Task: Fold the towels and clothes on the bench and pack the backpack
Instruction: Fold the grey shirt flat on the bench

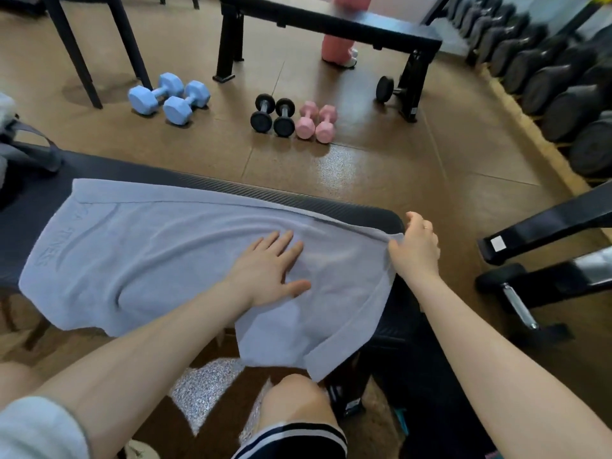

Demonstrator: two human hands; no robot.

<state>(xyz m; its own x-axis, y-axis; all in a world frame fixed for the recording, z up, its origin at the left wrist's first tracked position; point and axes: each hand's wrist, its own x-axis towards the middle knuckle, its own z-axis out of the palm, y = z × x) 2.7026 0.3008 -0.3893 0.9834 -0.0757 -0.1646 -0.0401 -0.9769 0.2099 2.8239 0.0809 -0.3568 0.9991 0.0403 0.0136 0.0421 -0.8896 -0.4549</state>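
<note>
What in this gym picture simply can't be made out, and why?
All in the head view:
- Backpack: cut off by the left edge, so whether it is open or what it holds is unknown.
- Embossed lettering on the towel: too faint to read fully.
- Right hand: its fingertips are hidden in the bunched towel edge it pinches.
- Bench: mostly covered by the towel.
- Person in pink: hidden behind the far bench, top cut off.

A thin ring (427, 228) is worn on the right hand (415, 248). A pale short sleeve (36, 429) and dark shorts (291, 440) edged with white stripes are worn.
</note>
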